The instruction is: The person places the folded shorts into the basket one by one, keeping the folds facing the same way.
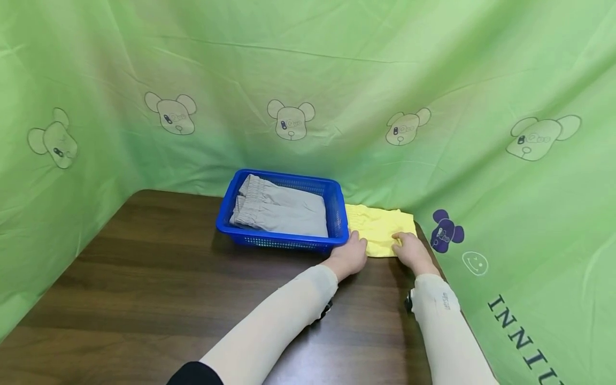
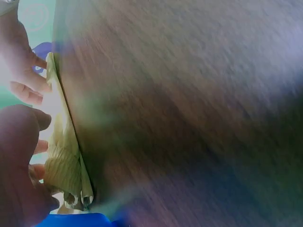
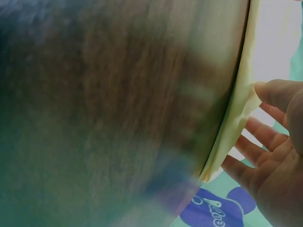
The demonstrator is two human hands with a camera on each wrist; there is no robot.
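Note:
Folded yellow trousers (image 1: 380, 229) with a gathered elastic waistband lie flat at the table's right end, their waistband side beside the blue basket. My left hand (image 1: 352, 255) rests at their near left corner, close to the basket's corner; in the left wrist view its fingers bend loosely over the waistband (image 2: 64, 165). At the other end, my right hand (image 1: 413, 252) touches the cloth from above. The right wrist view shows its spread fingers (image 3: 255, 151) on the fabric and the thumb at the near edge.
A blue plastic basket (image 1: 284, 244) with perforated sides stands left of the yellow trousers, holding folded grey trousers (image 1: 284, 208) with an elastic waistband. Green curtain (image 1: 308, 64) with bear prints hangs behind and along both sides of the brown wooden table (image 1: 144, 278).

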